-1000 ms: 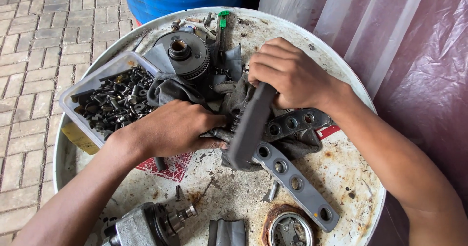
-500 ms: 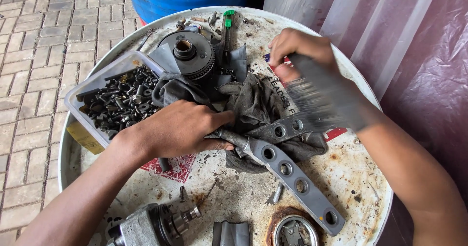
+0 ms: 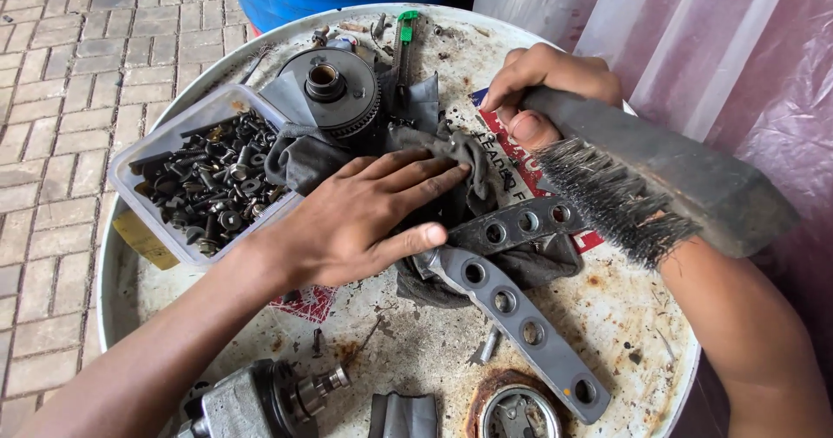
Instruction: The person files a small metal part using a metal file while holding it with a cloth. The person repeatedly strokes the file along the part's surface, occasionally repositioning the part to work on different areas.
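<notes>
Bristles of a wire brush are lifted clear of the work, its dark handle clenched in the closed fingers of the right hand. The left hand lies flat with fingers spread and open, pressed down on a perforated metal bracket and the grimy grey rag under its fingertips.

Brushing of this kind is judged to go best when the bracket is pinned firmly against the drum top, strokes are run along the length of the bar away from the holding fingers, and the bristles are kept off the knuckles.

The bracket is a flat grey bar with rounded ends and a row of round holes, reaching out beyond the left thumb toward the drum's near edge. The brush bristles are stiff, dark and splayed. Just beyond the left fingertips a round toothed gear hub is seen, dull and oily. Beside the left wrist, a clear plastic tub is filled with blackened bolts and nuts. The drum top is rust-spotted, chalky white.
</notes>
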